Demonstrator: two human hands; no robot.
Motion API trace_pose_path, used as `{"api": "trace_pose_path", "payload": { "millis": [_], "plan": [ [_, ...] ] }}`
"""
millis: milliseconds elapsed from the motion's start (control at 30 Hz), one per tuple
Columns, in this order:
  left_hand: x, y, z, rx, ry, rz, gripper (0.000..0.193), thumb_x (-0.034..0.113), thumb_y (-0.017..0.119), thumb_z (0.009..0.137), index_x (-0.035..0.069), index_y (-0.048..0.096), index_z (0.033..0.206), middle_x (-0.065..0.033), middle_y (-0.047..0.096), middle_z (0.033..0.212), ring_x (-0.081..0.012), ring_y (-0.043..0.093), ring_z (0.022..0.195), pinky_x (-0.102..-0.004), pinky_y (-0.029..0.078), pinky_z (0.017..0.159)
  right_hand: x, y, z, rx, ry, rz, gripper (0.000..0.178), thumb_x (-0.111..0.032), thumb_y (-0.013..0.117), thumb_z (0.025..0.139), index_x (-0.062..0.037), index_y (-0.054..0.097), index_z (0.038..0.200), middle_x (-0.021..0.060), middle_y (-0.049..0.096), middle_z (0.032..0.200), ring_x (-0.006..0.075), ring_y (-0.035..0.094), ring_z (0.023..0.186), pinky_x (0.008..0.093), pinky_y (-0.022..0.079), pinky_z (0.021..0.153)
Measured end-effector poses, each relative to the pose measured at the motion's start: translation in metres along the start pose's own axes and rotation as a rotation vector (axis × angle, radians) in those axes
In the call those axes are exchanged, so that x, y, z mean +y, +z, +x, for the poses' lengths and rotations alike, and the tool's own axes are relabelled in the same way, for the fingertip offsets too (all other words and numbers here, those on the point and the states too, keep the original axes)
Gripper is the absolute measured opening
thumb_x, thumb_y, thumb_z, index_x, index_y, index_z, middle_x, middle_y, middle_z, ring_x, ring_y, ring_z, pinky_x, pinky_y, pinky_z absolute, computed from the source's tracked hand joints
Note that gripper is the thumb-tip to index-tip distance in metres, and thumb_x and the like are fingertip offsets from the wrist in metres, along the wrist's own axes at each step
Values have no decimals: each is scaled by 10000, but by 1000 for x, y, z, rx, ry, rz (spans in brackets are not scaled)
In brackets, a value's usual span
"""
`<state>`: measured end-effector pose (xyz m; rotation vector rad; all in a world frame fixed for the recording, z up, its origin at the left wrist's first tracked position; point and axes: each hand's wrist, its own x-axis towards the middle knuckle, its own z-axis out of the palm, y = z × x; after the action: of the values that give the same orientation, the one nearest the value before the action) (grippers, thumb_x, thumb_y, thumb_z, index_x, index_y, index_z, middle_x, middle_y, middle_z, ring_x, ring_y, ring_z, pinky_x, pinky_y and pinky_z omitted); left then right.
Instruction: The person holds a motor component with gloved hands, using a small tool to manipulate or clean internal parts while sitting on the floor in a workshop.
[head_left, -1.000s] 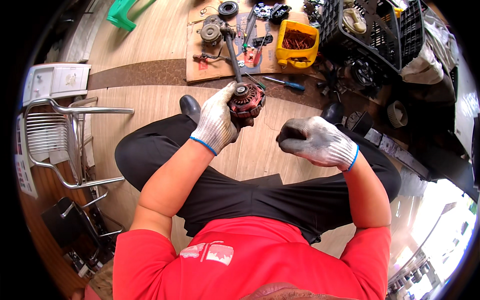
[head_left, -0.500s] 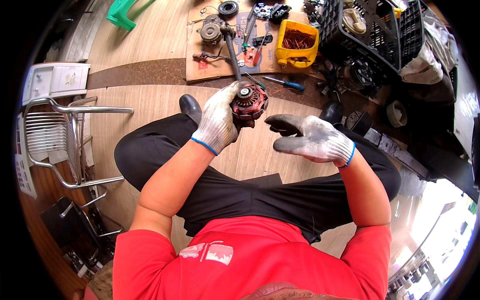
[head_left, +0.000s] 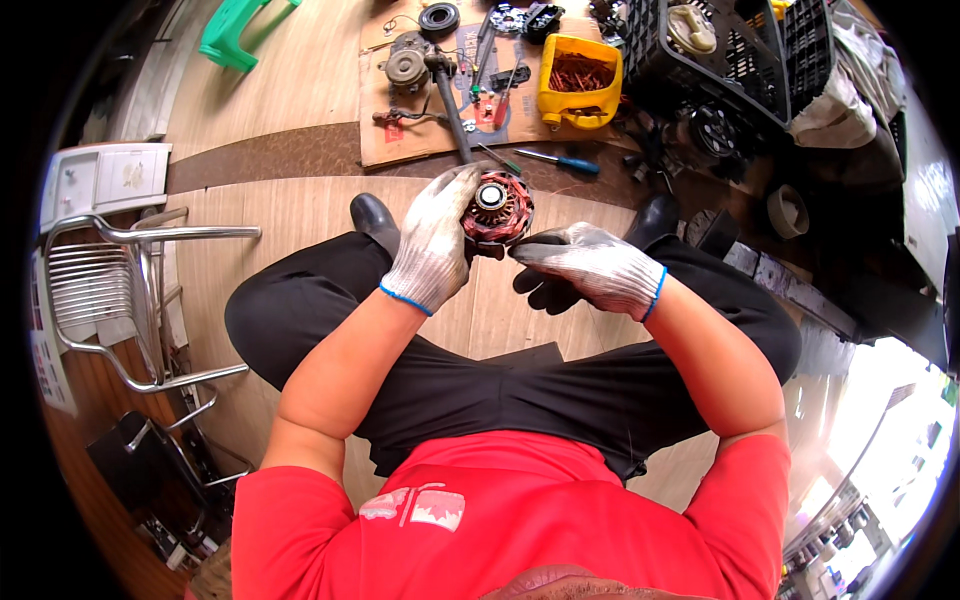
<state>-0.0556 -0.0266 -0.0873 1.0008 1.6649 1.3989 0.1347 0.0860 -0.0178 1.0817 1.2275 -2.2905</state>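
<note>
My left hand (head_left: pixel 432 240), in a white knit glove, grips a round motor part with reddish copper windings (head_left: pixel 497 208) and holds it above my knees. Beside it on the right, my right hand (head_left: pixel 585 268) wears a grey-palmed glove; its fingertips touch the lower right edge of the motor part. I sit with legs in black trousers spread over the wooden floor.
A cardboard sheet (head_left: pixel 420 140) ahead carries several metal parts, a long-handled tool (head_left: pixel 448 95) and a yellow tub of copper wire (head_left: pixel 578 82). A blue-handled screwdriver (head_left: pixel 560 160) lies near it. A black crate (head_left: pixel 740 60) stands at the upper right, a metal chair (head_left: pixel 120 300) at the left.
My right hand opened from a fist and moved left to the motor part, where its fingers now touch it. My left hand kept its hold on the part.
</note>
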Motion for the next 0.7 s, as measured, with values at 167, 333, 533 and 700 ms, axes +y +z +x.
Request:
{"api": "trace_pose_path", "payload": {
  "millis": [167, 333, 533, 700],
  "plan": [
    [1, -3, 1, 8, -155, -157, 330, 244, 457, 1065, 20, 571, 1278, -136, 693, 1123, -248, 738, 856, -339, 621, 569, -2, 6, 1, -88, -18, 29, 327, -292, 624, 990, -34, 684, 1181, 78, 725, 895, 140, 675, 671, 268, 544, 569],
    [55, 3, 10, 116, -636, -723, 330, 270, 434, 1078, 43, 562, 1281, -149, 706, 1052, -258, 729, 778, -343, 570, 525, -7, 15, -25, 31, -89, 87, 245, -217, 571, 1003, -9, 685, 1066, 36, 575, 621, 120, 520, 452, 270, 418, 439],
    [68, 17, 3, 35, -577, -670, 285, 235, 477, 1058, 61, 609, 1241, -127, 700, 1054, -240, 728, 778, -327, 581, 530, 33, 37, -115, 210, -421, -598, 203, -55, 496, 941, -1, 657, 1052, 31, 480, 639, 98, 495, 466, 272, 414, 464],
    [82, 21, 3, -21, -685, -703, 288, 265, 521, 1036, 67, 626, 1217, -95, 708, 1059, -193, 739, 781, -288, 575, 469, 109, 64, -187, 589, -309, -792, 139, -35, 590, 924, -15, 691, 1018, 151, 698, 956, 305, 706, 787, 363, 560, 690]
  ]
}}
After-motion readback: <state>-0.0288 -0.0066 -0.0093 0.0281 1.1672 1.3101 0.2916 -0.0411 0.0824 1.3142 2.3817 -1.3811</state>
